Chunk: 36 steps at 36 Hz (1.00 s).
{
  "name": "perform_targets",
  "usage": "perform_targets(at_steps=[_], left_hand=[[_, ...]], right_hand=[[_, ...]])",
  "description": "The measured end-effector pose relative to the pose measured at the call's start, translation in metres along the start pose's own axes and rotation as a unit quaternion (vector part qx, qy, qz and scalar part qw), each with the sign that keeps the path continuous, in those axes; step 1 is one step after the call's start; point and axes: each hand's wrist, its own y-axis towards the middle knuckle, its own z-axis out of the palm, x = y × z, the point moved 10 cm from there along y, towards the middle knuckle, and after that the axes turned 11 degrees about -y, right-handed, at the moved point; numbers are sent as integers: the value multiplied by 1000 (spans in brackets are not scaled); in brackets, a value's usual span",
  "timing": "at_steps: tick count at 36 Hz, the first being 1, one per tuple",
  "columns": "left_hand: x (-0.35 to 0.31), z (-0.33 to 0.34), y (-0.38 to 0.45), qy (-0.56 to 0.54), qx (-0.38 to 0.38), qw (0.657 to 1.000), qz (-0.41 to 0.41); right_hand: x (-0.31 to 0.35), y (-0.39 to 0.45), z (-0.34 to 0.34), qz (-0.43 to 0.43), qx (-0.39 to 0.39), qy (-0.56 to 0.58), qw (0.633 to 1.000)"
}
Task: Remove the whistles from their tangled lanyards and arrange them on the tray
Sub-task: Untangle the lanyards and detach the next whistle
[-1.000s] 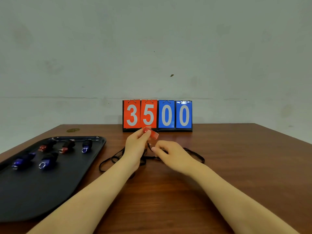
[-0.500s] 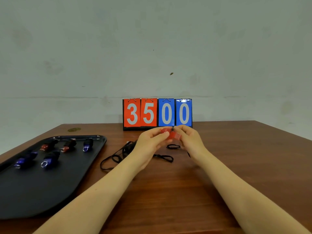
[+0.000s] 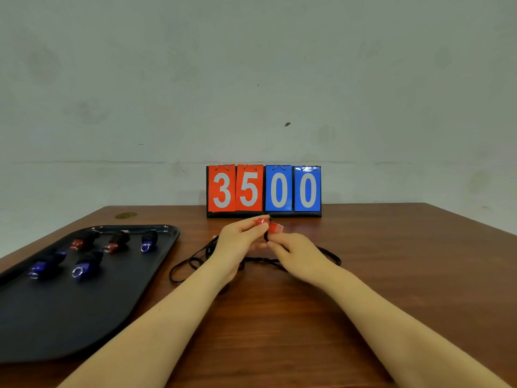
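A red whistle (image 3: 269, 224) is held above the wooden table in front of the scoreboard. My left hand (image 3: 237, 242) pinches it between thumb and fingers. My right hand (image 3: 296, 252) pinches the black lanyard ring just below the whistle. The tangled black lanyards (image 3: 195, 260) lie on the table under and beside both hands. On the left a black tray (image 3: 70, 312) carries several whistles in two rows, red ones (image 3: 81, 242) at the back and blue ones (image 3: 84, 266) nearer me.
A flip scoreboard (image 3: 263, 190) reading 3500 stands at the table's far edge against a pale wall. A small yellowish mark (image 3: 126, 215) sits at the far left corner of the brown table (image 3: 391, 275).
My left hand lifted the red whistle up and to the right. My right hand came off the table lanyards and joined it at the whistle. Both hands have since dropped slightly.
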Motion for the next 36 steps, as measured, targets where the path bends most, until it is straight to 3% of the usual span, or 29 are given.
perform_targets(at_steps=[14,18,24,30,36], left_hand=[[-6,0,-1,104,-11,993,48],[-6,-11,4,121,-19,992,36],[-1,12,-4,261,91,961,13],[-4,32,-12,169,132,977,0],[-2,42,-18,26,156,987,-23]], right_hand=[[15,-4,-22,-45,-43,-38,997],[11,-4,-36,-7,-77,29,997],[-18,-7,-58,86,-138,187,969],[-50,-10,-55,171,-144,276,935],[-42,-7,-42,152,-96,235,955]])
